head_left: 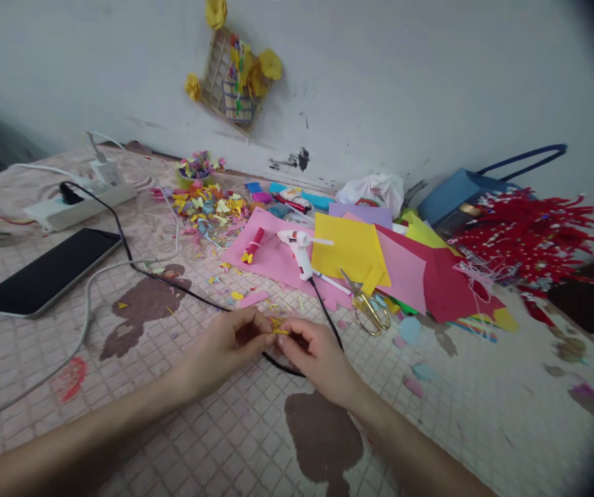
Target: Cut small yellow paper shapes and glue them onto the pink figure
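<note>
Between my two hands is a small yellow paper piece [278,330], pinched at the fingertips just above the table. My left hand [229,345] grips its left side, thumb and forefinger pressed together. From the right, my right hand [317,352] pinches the same piece; its exact shape is partly hidden by the fingers. Beyond the hands a white glue gun [301,250] lies on pink paper [276,273], beside a red rolled piece [255,241] bearing a small yellow shape. Gold-handled scissors [366,304] rest to the right, at the edge of a yellow sheet [345,245].
A black cord [183,286] runs across the table beneath my hands. At left are a power strip [79,207] and a dark-screened tablet [48,273]. Paper scraps [208,203] lie piled at the back. Red tinsel-like stems [524,238] and a blue bag [462,193] stand at right.
</note>
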Demonstrator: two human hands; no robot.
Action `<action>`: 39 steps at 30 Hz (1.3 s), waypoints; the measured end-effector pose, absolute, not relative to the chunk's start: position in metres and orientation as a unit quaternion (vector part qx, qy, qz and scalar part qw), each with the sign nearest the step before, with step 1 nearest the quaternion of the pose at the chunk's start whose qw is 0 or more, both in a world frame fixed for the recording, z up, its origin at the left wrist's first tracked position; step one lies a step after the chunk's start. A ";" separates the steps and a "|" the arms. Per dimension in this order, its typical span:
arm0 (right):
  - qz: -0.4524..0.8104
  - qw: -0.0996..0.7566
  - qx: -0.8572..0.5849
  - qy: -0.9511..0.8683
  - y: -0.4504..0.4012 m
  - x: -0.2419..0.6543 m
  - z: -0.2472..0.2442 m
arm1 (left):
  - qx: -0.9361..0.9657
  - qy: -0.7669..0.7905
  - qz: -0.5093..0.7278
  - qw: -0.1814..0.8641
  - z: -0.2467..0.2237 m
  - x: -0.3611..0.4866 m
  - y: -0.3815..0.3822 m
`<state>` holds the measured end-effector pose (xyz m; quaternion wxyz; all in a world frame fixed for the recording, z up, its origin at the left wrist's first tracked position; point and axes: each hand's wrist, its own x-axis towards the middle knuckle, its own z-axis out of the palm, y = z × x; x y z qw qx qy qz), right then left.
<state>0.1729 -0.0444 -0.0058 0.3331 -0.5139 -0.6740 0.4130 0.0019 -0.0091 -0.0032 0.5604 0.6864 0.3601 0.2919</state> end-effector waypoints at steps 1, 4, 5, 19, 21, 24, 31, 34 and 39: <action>0.392 0.321 -0.513 -0.693 -0.044 0.173 -0.005 | 0.699 0.367 0.285 0.544 -0.003 0.001 -0.009; 0.366 0.299 -0.505 -0.722 -0.045 0.172 -0.005 | 0.722 0.374 0.271 0.515 0.000 0.000 -0.007; 0.361 0.297 -0.502 -0.728 -0.045 0.172 -0.005 | 0.726 0.374 0.266 0.512 0.000 0.000 -0.006; 0.343 0.319 -0.536 -0.702 -0.043 0.178 -0.007 | 0.780 0.465 0.313 0.278 0.009 -0.036 0.043; 0.343 0.321 -0.537 -0.701 -0.042 0.180 -0.010 | 0.785 0.477 0.292 0.267 0.007 -0.042 0.054; 0.344 0.323 -0.533 -0.702 -0.041 0.180 -0.013 | 0.803 0.459 0.262 0.276 -0.002 -0.043 0.060; 0.348 0.326 -0.535 -0.698 -0.039 0.178 -0.015 | 0.828 0.430 0.234 0.273 -0.013 -0.038 0.059; 0.349 0.327 -0.535 -0.697 -0.039 0.179 -0.015 | 0.832 0.427 0.236 0.266 -0.011 -0.037 0.059; 0.344 0.328 -0.539 -0.695 -0.039 0.180 -0.014 | 0.826 0.428 0.250 0.268 -0.004 -0.039 0.059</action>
